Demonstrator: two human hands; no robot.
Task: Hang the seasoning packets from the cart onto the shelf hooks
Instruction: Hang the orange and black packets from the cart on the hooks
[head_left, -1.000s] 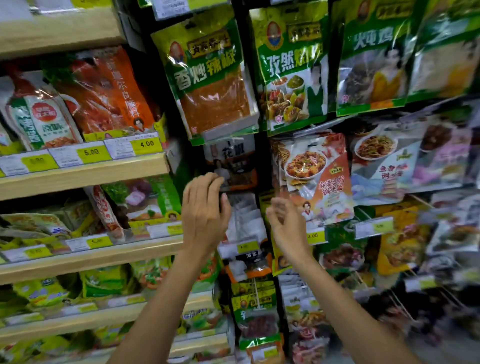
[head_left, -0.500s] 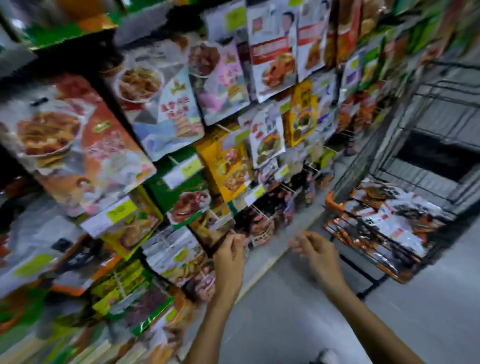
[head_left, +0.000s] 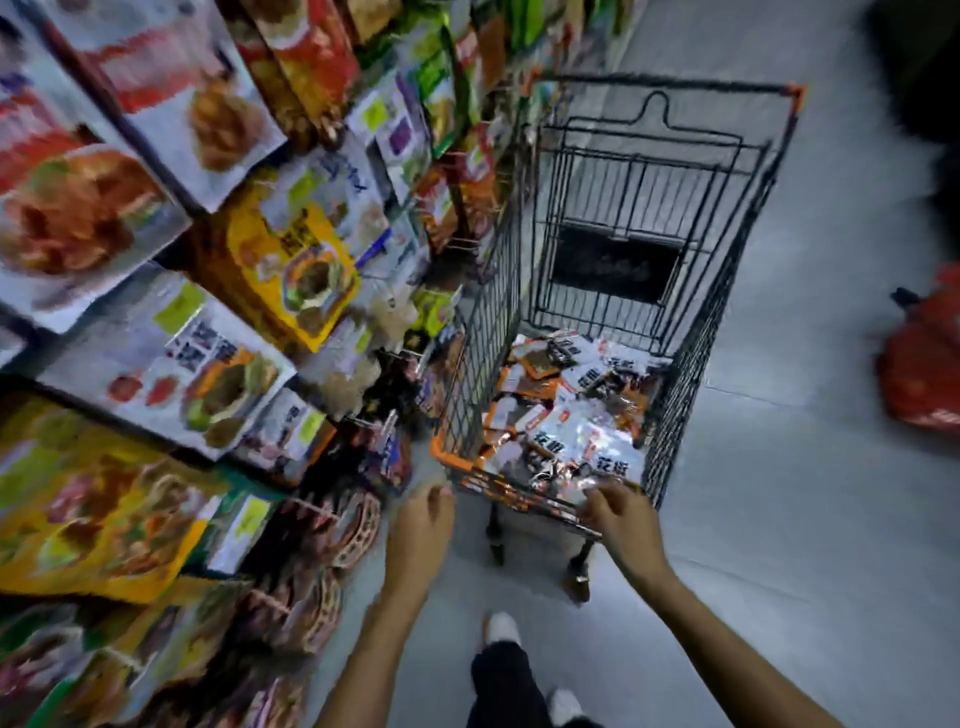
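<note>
Dozens of seasoning packets (head_left: 571, 415) lie heaped in the near end of the cart (head_left: 665, 85), straight ahead of both hands. The cart runs lengthwise away from the person, with hung packs (head_left: 291, 260) along its left. The right hand (head_left: 621, 514) is nearer, fingers curled over the cart's near rim above the pile (pinching one? can't tell). The left hand (head_left: 423, 519) hangs loose and empty by the cart's near-left corner. Smooth grey floor (head_left: 779, 519) lies right of the cart.

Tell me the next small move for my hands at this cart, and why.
Probably lower the right hand into the cart and pinch one seasoning packet lying near the front. Both hands hover at the cart's near rim, the left hand holds nothing, and blur hides whether the right hand already grips a packet.
</note>
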